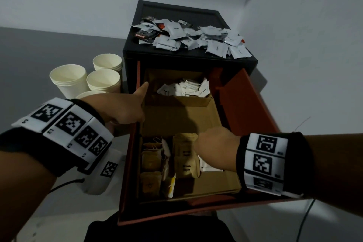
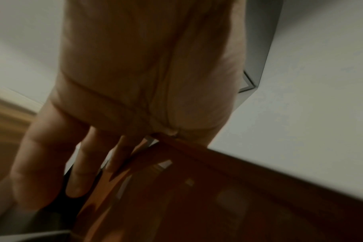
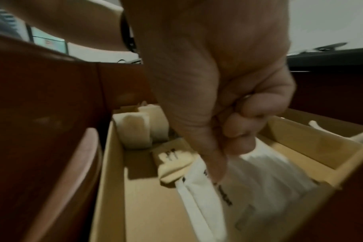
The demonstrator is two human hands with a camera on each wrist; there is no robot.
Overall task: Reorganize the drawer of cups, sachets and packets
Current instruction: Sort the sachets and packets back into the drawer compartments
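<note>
The red-brown drawer stands pulled out of a black cabinet. Cardboard boxes divide it. My left hand rests on the drawer's left wall, thumb pointing back along the box edge; in the left wrist view its fingers run straight down beside the drawer wall. My right hand reaches into the front compartment and pinches white sachets between thumb and curled fingers. Brown sugar packets and tea bags stand to their left.
A heap of grey and dark sachets lies on the cabinet top. More white sachets fill the back compartment. Stacks of paper cups stand left of the cabinet. A wall corner runs close on the right.
</note>
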